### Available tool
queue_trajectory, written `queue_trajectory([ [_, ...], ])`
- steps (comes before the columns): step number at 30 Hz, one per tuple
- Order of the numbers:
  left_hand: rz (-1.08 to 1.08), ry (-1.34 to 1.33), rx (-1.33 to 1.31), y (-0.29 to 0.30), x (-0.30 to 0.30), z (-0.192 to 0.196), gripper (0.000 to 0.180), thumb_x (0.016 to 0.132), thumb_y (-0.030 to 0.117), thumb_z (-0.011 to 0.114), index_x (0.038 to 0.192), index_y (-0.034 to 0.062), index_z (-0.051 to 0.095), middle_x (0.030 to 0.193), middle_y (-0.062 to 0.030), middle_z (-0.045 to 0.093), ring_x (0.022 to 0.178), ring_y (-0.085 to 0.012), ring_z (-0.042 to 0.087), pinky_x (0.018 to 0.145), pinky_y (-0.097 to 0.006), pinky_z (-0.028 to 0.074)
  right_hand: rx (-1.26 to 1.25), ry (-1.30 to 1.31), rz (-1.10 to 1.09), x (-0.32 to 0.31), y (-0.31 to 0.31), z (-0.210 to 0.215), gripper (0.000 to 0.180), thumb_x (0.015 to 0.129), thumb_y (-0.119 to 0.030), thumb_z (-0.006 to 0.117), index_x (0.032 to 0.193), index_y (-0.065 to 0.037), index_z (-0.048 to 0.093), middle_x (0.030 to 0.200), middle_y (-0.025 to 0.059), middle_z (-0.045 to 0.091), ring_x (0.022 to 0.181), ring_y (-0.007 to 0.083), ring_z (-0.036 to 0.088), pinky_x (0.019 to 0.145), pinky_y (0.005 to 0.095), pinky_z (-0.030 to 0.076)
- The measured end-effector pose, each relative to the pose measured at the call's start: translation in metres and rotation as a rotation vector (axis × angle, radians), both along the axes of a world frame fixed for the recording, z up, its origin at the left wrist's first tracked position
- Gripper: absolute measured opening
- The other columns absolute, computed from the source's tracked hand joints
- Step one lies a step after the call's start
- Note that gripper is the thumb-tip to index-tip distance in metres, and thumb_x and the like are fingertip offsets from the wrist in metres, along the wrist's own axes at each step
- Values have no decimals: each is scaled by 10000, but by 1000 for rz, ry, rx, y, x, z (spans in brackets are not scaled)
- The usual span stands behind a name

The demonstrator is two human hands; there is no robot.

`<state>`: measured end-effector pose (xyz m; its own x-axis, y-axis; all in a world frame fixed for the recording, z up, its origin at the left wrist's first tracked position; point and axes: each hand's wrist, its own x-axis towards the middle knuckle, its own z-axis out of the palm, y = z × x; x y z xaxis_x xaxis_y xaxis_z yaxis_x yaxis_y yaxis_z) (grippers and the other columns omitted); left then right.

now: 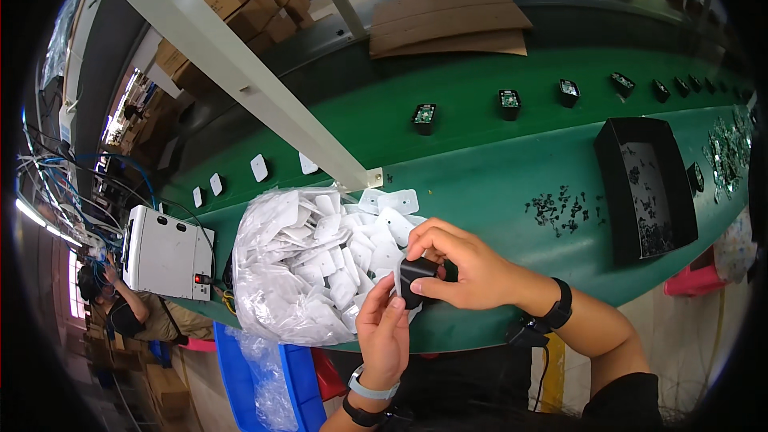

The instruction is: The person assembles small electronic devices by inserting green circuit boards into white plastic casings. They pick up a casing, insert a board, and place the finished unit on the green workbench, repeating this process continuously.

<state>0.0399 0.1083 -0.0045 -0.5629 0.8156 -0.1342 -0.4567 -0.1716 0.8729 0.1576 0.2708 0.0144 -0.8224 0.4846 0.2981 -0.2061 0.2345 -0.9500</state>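
Observation:
My right hand is closed around a small black plastic case, thumb on its near side. On the case's left side sits a thin white cover plate, standing on edge against it. My left hand pinches the lower end of these two parts between thumb and fingers. Both hands are over the near edge of the green bench, just right of a clear plastic bag spilling many loose white cover plates. Whether the plate is fully seated on the case is hidden by my fingers.
Open black cases with circuit boards and white-topped pieces line the green belt. Small black parts lie right, beside a black box. A white machine, slanting post and blue bin stand left.

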Motion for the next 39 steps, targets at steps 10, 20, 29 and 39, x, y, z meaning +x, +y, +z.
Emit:
queue_trajectory([
  [10, -106, 164, -64, -7, -18, 4, 382, 978, -30, 599, 1356, -70, 567, 1354, -174, 608, 1239, -233, 597, 1099, -364, 446, 46, 46, 45, -2, -1, -7, 300, 862, -86, 796, 1105, -33, 628, 1194, 90, 576, 1023, 180, 586, 896, 321, 491],
  [20, -121, 358, -22, -15, -26, 6, 376, 940, -64, 640, 1314, -42, 610, 1385, -175, 593, 1246, -254, 604, 1064, -390, 489, 95, 156, 54, -5, -6, -3, 404, 884, -50, 730, 1272, -36, 621, 1259, 95, 590, 1013, 190, 620, 795, 300, 536],
  [29, -136, 333, -57, -18, -25, 7, 398, 926, -76, 660, 1318, -37, 609, 1375, -161, 588, 1238, -252, 611, 1036, -369, 514, 103, 106, 101, -2, -5, -3, 438, 890, -38, 735, 1314, -19, 628, 1343, 167, 626, 1224, 300, 631, 1027, 389, 512],
  [39, -109, 492, -11, -15, -25, 12, 372, 889, -72, 703, 1257, -53, 652, 1338, -177, 593, 1249, -275, 594, 1061, -368, 480, 157, 163, 96, -4, -4, -5, 414, 898, -36, 710, 1303, -20, 629, 1340, 140, 603, 1161, 272, 637, 958, 364, 535],
])
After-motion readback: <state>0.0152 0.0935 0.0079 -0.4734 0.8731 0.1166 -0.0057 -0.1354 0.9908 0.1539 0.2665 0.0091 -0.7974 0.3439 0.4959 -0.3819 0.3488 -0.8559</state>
